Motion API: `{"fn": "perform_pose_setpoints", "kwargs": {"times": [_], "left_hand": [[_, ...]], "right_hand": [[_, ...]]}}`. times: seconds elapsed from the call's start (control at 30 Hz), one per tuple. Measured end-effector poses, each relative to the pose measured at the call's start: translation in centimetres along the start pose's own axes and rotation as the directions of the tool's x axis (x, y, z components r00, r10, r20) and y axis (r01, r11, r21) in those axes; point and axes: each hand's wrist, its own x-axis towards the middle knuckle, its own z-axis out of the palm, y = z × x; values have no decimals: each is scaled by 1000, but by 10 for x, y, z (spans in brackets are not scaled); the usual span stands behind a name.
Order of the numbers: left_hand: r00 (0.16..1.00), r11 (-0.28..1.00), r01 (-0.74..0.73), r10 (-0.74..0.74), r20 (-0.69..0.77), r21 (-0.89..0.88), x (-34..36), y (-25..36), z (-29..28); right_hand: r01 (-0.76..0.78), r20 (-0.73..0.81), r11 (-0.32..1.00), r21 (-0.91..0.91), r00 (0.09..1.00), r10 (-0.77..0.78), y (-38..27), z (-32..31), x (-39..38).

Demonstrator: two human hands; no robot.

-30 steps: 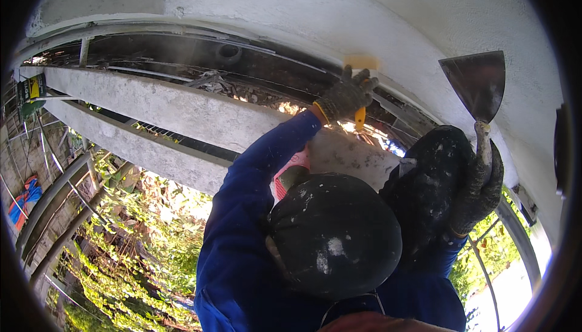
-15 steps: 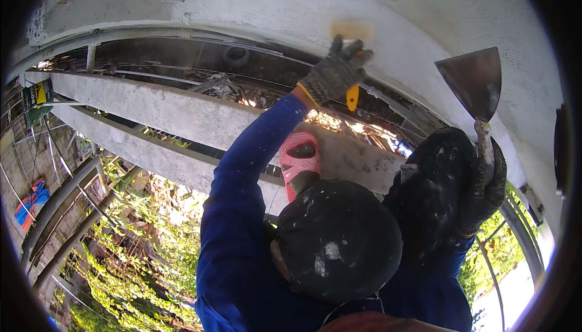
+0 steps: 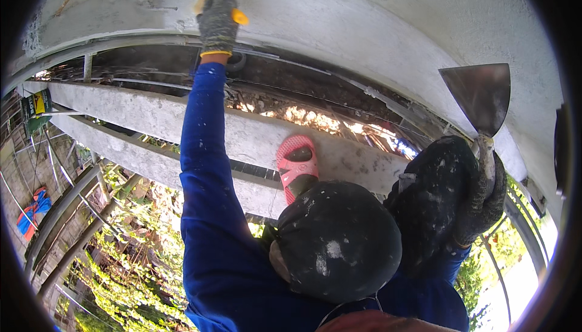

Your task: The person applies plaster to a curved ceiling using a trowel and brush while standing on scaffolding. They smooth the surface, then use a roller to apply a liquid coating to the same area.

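My left hand (image 3: 219, 24), in a dark knit glove with a yellow cuff, reaches up to the grey plastered wall (image 3: 315, 5). Its fingers are closed around a brush (image 3: 240, 17) with a yellow handle. The brush's pale tan head lies at the wall's surface, smeared by motion. Down at the right, beside my bent knee, my gloved right hand (image 3: 488, 202) grips a putty knife (image 3: 482, 99). The knife's wide, dark metal blade points upward, in front of the wall.
My foot in a pink sandal (image 3: 297, 163) stands on a narrow pale plank (image 3: 151, 114), with gaps beside it. Metal rails (image 3: 57, 220) curve at the left. A dark bucket (image 3: 36, 106) is at the far left. Leafy plants (image 3: 136, 259) show below.
My left hand has swept leftward and up along the wall with the brush. My right hand and the putty knife have barely shifted.
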Motion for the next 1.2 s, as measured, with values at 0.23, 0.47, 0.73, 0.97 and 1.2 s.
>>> {"fn": "perform_pose_setpoints", "kwargs": {"times": [0.23,0.47,0.73,0.97,1.2], "left_hand": [[834,865,-480,399,381,145,-21,129,17],[823,833,498,-542,-170,-241,-85,-84,1],[982,950,-175,186,-20,260,-62,-14,19],[969,991,123,-107,-222,59,-57,-125,-9],[763,847,504,-527,-375,-166,-57,-161,0]], "right_hand": [[303,42,865,-399,949,-313,15,0,6],[241,20,924,-296,969,-247,8,2,-4],[240,90,970,-48,968,-235,-12,14,10],[207,51,978,-35,977,-206,-46,21,12],[287,179,950,119,935,-305,-53,58,26]]}}
